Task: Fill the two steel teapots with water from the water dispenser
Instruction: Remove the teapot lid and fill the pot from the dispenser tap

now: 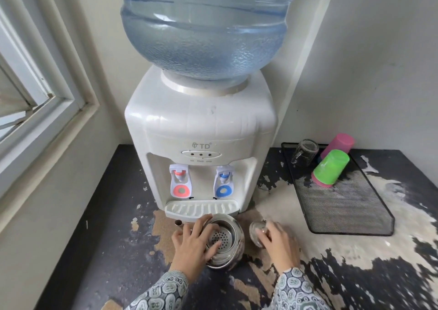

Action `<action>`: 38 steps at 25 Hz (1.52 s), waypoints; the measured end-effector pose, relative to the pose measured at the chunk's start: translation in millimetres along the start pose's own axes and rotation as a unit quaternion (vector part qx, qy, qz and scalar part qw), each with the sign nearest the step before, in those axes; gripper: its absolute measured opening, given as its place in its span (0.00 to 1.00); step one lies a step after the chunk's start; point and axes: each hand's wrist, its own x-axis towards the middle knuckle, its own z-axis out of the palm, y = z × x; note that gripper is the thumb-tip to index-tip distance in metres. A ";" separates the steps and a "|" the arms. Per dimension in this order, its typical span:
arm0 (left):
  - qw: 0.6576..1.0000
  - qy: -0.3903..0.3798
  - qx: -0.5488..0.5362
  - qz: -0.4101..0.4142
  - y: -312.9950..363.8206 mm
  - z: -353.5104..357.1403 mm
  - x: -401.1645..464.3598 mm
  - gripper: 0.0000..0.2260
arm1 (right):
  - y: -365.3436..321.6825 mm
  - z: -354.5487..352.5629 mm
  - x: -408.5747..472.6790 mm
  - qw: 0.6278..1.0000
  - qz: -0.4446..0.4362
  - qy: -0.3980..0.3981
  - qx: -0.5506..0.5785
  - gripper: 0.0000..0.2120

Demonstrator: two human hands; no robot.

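A white water dispenser (201, 129) with a big blue bottle (206, 25) stands at the back of the worn dark table. It has a red tap (180, 179), a blue tap (224, 181) and a drip tray (201, 209). Just in front of the tray sits an open steel teapot (227, 241) with a perforated strainer inside; its spout pokes out to the left. My left hand (193, 243) grips the teapot's rim and left side. My right hand (278, 242) holds the steel lid (257, 229) on the table to the pot's right. Only one teapot is in view.
A black mesh tray (355, 214) lies at the right, carrying an upturned glass (304, 152), a pink cup (339, 143) and a green cup (331, 167). A window frame (47, 110) lines the left wall. The tabletop (94, 238) is peeling.
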 end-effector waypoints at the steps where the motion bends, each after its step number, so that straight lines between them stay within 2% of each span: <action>1: 1.000 0.002 0.003 0.002 1.2 -0.8 0.1 0.20 | 5.7 5.1 -2.5 0.997 -0.010 -0.044 -0.068 0.19; 3: 1.000 0.009 -0.008 0.009 1.9 -1.4 -1.4 0.28 | 8.4 8.2 -4.9 0.990 -0.015 -0.088 -0.111 0.21; 5: 0.997 0.019 -0.067 0.015 0.1 -3.5 -4.8 0.37 | 5.1 5.7 -7.0 0.996 -0.002 -0.056 -0.075 0.20; 7: 0.993 0.024 -0.114 0.016 -6.5 -3.1 -11.0 0.42 | -2.9 2.3 -14.8 0.996 0.021 0.009 0.090 0.16; 8: 0.994 0.020 -0.103 0.018 -10.5 -2.7 -14.7 0.46 | -9.5 1.9 -19.7 0.978 0.030 0.019 0.203 0.13; 9: 0.997 0.011 -0.074 0.020 -13.1 -3.1 -17.4 0.51 | -18.1 1.7 -24.7 0.955 0.027 0.001 0.296 0.12; 11: 0.999 -0.011 -0.030 0.024 -15.5 -3.1 -19.7 0.59 | -38.8 3.0 -34.8 0.921 0.008 -0.091 0.377 0.15; 14: 0.998 0.014 -0.059 -0.001 -14.8 -5.2 -18.6 0.56 | -57.1 7.9 -41.5 0.885 0.021 -0.134 0.446 0.20; 16: 0.997 0.030 -0.069 -0.028 -18.5 -11.0 -24.0 0.56 | -67.2 4.4 -38.9 0.877 0.023 -0.148 0.456 0.22; 19: 0.977 0.138 -0.148 -0.068 -34.4 -22.2 -30.4 0.61 | -85.1 -3.0 -32.8 0.874 0.003 -0.180 0.451 0.22; 22: 0.966 0.180 -0.151 -0.104 -48.2 -45.0 -24.4 0.59 | -108.9 -12.6 -22.2 0.861 -0.039 -0.210 0.462 0.28; 26: 0.971 0.156 -0.124 -0.132 -65.3 -72.0 -8.5 0.60 | -142.2 -16.6 -6.7 0.850 -0.073 -0.229 0.468 0.30; 31: 0.985 0.084 -0.076 -0.128 -72.4 -80.4 7.4 0.59 | -153.6 -12.4 4.9 0.858 -0.054 -0.219 0.461 0.31; 36: 0.989 0.049 -0.023 -0.138 -69.0 -75.4 15.3 0.47 | -156.3 -12.3 4.1 0.876 -0.053 -0.146 0.457 0.32; 38: 0.989 0.041 0.013 -0.142 -68.0 -76.1 15.3 0.46 | -162.5 -13.1 -5.7 0.890 -0.075 -0.073 0.443 0.29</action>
